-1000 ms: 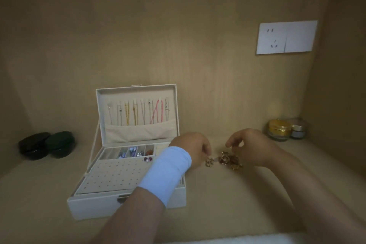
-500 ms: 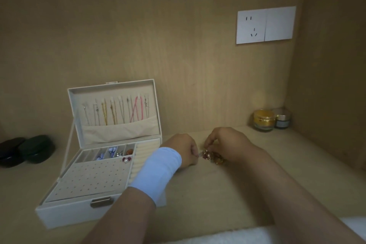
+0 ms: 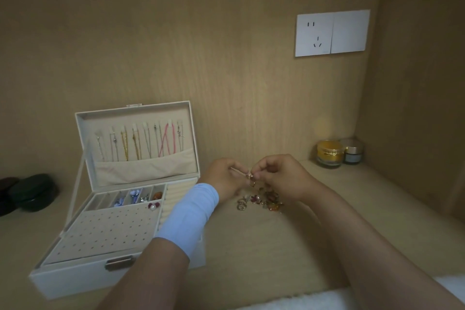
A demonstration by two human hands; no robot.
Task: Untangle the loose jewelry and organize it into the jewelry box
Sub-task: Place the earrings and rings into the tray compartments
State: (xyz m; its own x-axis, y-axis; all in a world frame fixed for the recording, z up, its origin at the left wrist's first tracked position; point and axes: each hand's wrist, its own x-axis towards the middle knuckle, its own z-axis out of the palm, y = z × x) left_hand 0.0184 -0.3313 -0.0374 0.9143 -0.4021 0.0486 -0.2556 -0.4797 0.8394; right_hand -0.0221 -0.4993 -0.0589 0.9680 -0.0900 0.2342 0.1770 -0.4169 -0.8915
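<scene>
A white jewelry box point(image 3: 75, 277) stands open at the left, necklaces hanging in its lid and small pieces in its tray slots. To its right a tangle of gold and red loose jewelry point(image 3: 261, 200) lies on the wooden shelf. My left hand point(image 3: 225, 178), with a pale blue wristband, and my right hand point(image 3: 283, 176) meet just above the tangle. Both pinch a small gold piece point(image 3: 249, 175) lifted between their fingertips, with a strand trailing down into the heap.
Two dark round cases point(image 3: 30, 192) sit at the far left. A gold-lidded jar point(image 3: 329, 153) and a smaller jar point(image 3: 353, 152) stand in the back right corner. A white wall socket point(image 3: 332, 33) is above. Wooden walls close in behind and right.
Both hands have come together and risen off the shelf, lifting a small gold piece out of the tangle. The camera view has shifted, so the box sits further left.
</scene>
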